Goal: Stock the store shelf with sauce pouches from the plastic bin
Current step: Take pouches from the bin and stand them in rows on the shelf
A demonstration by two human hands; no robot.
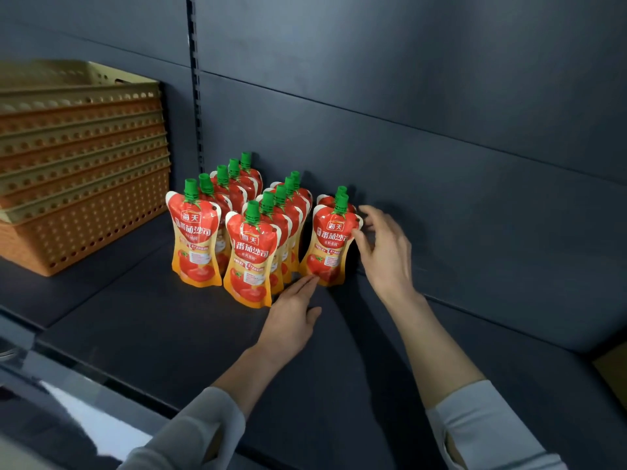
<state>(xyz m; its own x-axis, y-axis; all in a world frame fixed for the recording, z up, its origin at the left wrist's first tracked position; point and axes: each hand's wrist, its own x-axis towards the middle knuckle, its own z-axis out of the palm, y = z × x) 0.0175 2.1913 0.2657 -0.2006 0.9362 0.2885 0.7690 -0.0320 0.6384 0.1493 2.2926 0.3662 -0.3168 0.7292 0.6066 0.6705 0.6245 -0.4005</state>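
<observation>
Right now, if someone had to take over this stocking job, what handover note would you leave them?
Left hand: open, flat on the shelf, fingertips at the base of the rightmost front pouch.
Right hand: open, fingers at that pouch's right edge, steadying it.
Done: three rows of sauce pouches stand upright; left row and middle row hold five each, right row two.
Stacked orange bins sit at the left.
Left: extend the right row; the supply bin isn't visible.
</observation>
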